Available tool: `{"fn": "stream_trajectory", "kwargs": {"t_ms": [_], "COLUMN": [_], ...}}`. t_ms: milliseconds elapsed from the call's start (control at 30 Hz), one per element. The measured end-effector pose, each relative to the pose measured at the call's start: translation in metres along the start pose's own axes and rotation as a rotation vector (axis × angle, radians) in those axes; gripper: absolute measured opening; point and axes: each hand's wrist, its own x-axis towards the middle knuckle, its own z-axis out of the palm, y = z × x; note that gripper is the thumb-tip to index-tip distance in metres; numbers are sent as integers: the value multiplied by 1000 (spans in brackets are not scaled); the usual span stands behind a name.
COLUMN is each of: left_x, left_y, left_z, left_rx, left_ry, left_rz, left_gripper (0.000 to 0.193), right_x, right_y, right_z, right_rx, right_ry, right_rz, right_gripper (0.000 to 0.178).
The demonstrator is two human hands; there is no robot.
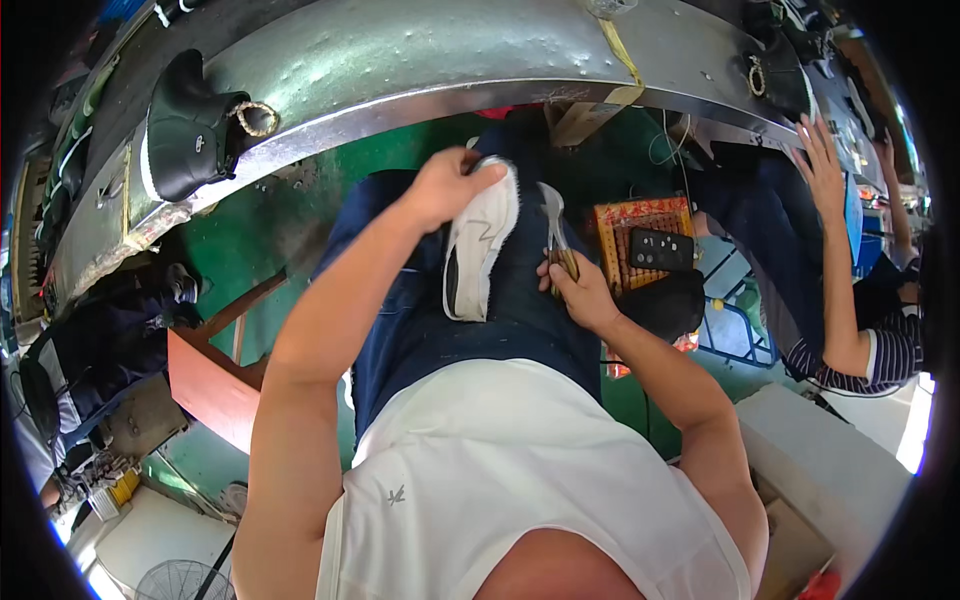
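Observation:
A dark shoe with a white, fuzzy-edged underside [484, 243] lies lengthwise over my lap, bottom facing up. A dark scribbled line marks that underside. My left hand [447, 188] is closed around its far end, thumb pressed on top. Just right of the shoe, my right hand [583, 292] grips a hand tool with a curved, shiny metal head [552, 208] and a yellowish-brown handle. The tool's head points away from me, apart from the shoe. My fingers partly hide the handle, and the tool's exact kind is unclear.
A long metal bench [420, 62] curves across the far side, with a black ankle boot [190, 130] at left and another dark boot [780, 80] at right. A black phone [661, 249] rests on a beaded seat mat [618, 222]. Beside me at right, a co-worker's arm [836, 250] reaches over the bench.

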Motion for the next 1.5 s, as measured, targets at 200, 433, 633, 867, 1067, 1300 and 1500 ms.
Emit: {"fn": "stream_trajectory", "kwargs": {"t_ms": [200,433,633,867,1067,1300,1500], "left_x": [-89,-98,-99,-104,-93,-71,-55], "left_y": [-81,-53,-44,-47,-63,-102,-84], "left_z": [45,31,41,52,56,54,47], "left_rx": [617,639,679,715,408,-541,-565], "left_ry": [331,408,429,446,420,43,45], "left_rz": [280,427,366,448,498,47,64], "left_gripper": [69,20,26,24,26,61,74], "right_x": [-11,-14,-3,6,59,62,32], "right_y": [-51,-100,-124,-147,-204,-141,-63], "right_z": [-17,-25,-16,-21,-8,2,35], "right_rx": [-123,-524,-700,-886,-1061,-1125,-715], "right_ry": [-54,-320,-496,-594,-930,-762,-315], "right_rz": [203,144,232,131,451,35,143], "right_gripper": [19,52,57,50,30,32,32]}}
